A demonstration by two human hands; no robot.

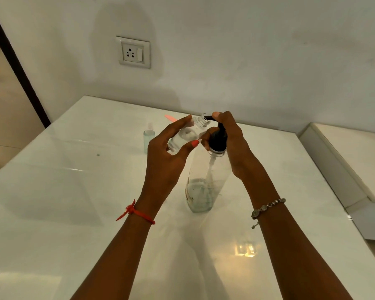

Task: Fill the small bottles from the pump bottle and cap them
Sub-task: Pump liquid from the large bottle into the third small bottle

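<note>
Left hand fingers clasp tilted small bottle; right hand fingers wrap pump head.

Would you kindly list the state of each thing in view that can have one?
Small clear bottle: uncapped, tilted, its mouth at the pump spout, held in the left hand.
Pump bottle: upright on the table, partly filled, its black pump head under the right hand.
Small capped bottle: upright, cap on, standing apart to the left.
Wall socket: nothing plugged in.
</note>
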